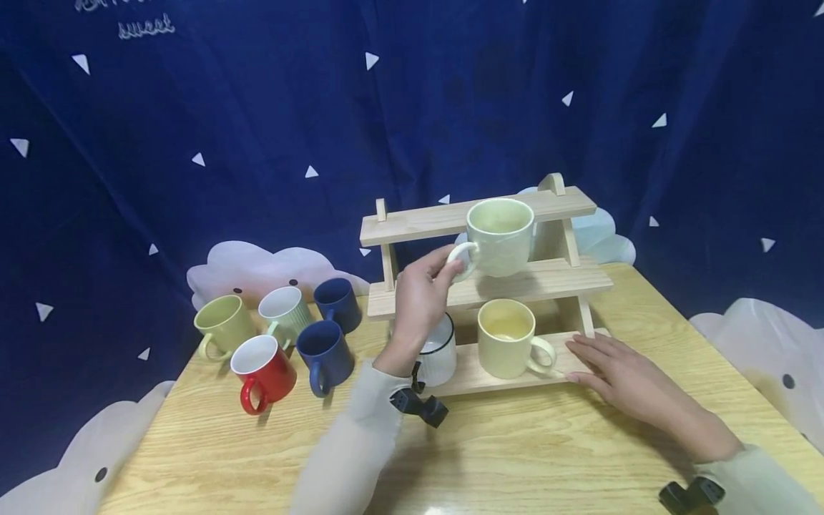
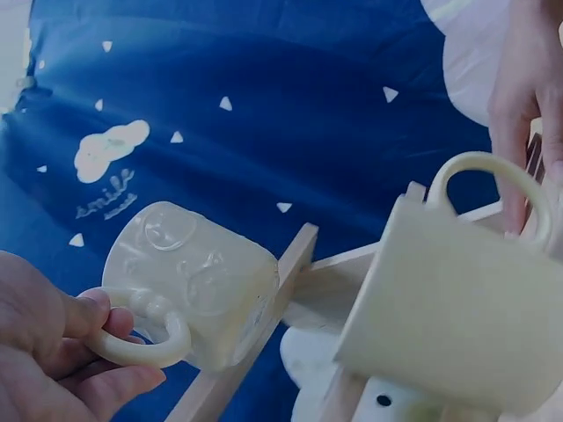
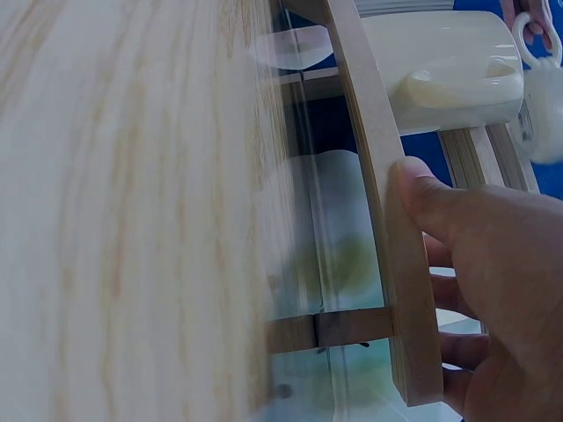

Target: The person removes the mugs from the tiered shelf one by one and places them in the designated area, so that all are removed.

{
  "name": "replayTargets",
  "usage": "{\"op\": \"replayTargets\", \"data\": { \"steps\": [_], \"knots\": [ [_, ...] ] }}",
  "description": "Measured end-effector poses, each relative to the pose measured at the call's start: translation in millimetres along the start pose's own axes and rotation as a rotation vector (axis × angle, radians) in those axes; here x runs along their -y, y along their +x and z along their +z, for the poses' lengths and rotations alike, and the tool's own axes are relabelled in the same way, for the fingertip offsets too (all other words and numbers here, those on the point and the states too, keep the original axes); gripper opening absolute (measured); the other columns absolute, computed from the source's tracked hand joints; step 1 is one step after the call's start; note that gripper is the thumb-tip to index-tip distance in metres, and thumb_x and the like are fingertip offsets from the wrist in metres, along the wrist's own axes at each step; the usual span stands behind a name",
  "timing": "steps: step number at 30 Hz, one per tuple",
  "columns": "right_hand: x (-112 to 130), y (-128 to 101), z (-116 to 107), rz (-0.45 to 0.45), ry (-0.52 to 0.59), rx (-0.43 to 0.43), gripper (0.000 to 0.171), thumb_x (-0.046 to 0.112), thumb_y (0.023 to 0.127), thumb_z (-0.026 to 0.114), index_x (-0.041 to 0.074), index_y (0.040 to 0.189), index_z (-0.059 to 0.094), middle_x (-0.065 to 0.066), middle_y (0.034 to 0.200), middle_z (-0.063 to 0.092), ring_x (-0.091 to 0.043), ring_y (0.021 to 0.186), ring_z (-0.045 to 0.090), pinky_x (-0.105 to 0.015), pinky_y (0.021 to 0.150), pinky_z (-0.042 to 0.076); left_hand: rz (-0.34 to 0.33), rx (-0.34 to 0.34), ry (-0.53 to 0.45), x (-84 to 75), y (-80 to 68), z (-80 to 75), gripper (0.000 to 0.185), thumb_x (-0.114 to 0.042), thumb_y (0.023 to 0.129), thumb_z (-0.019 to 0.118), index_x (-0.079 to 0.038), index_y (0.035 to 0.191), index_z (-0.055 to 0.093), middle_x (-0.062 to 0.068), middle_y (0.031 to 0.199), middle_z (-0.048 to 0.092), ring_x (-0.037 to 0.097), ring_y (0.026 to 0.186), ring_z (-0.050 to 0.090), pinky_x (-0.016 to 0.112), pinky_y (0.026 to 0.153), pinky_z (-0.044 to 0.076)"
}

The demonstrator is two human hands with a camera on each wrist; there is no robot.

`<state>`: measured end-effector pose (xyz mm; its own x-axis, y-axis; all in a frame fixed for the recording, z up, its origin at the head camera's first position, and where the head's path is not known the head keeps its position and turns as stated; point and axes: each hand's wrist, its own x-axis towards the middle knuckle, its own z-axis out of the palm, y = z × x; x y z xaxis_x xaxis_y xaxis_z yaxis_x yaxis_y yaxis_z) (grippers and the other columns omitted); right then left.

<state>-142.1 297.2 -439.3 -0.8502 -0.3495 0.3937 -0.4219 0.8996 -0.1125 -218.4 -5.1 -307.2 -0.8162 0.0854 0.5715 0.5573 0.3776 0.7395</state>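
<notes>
Left hand [image 1: 420,297] round mug's handle [image 2: 178,341], embossing [image 2: 169,229] clearest from left wrist; right hand [image 1: 621,375] loose on shelf [image 1: 467,369]

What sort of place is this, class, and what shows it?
Probably a staged tabletop workspace: patterned blue cloth hangs behind a wood-grained table, which holds a tiered wooden rack.

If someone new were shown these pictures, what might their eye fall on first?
Most likely the pale mug, held by its handle in the left hand in front of the wooden rack. Next, perhaps, the bright red mug among those on the left of the table, then the dark blue curtain behind.
</notes>
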Motion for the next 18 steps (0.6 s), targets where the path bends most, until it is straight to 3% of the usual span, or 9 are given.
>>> {"op": "replayTargets", "data": {
  "steps": [9,14,18],
  "knots": [
    [0,0,0,0.01,0.006,0.012,0.055,0.044,0.083,0.056,0.009,0.125,0.051,-0.013,0.126,0.049,-0.038,0.116,0.039,-0.05,0.094,0.031,-0.041,-0.041,-0.053,10.3,-2.7,-37.3,0.025,-0.028,0.082,0.063,-0.024,0.106,0.066,-0.007,0.092,0.067,0.001,0.078,0.059,0.022,0.065,0.05],
    [0,0,0,0.015,0.01,0.011,0.055,0.045,0.083,0.057,0.01,0.125,0.051,-0.012,0.126,0.049,-0.037,0.117,0.039,-0.05,0.093,0.032,-0.084,-0.042,-0.139,16.6,-5.5,-56.6,0.024,-0.026,0.082,0.064,-0.021,0.106,0.066,-0.001,0.096,0.066,0.006,0.086,0.061,0.022,0.07,0.051],
    [0,0,1,0.013,0.013,0.003,0.055,0.044,0.082,0.058,0.01,0.125,0.051,-0.012,0.125,0.049,-0.036,0.117,0.04,-0.05,0.093,0.032,-0.107,-0.059,-0.129,23.6,-8.6,-71.6,0.025,-0.025,0.082,0.064,-0.019,0.106,0.066,0.004,0.098,0.066,0.01,0.087,0.062,0.021,0.069,0.051]
  ]
}}
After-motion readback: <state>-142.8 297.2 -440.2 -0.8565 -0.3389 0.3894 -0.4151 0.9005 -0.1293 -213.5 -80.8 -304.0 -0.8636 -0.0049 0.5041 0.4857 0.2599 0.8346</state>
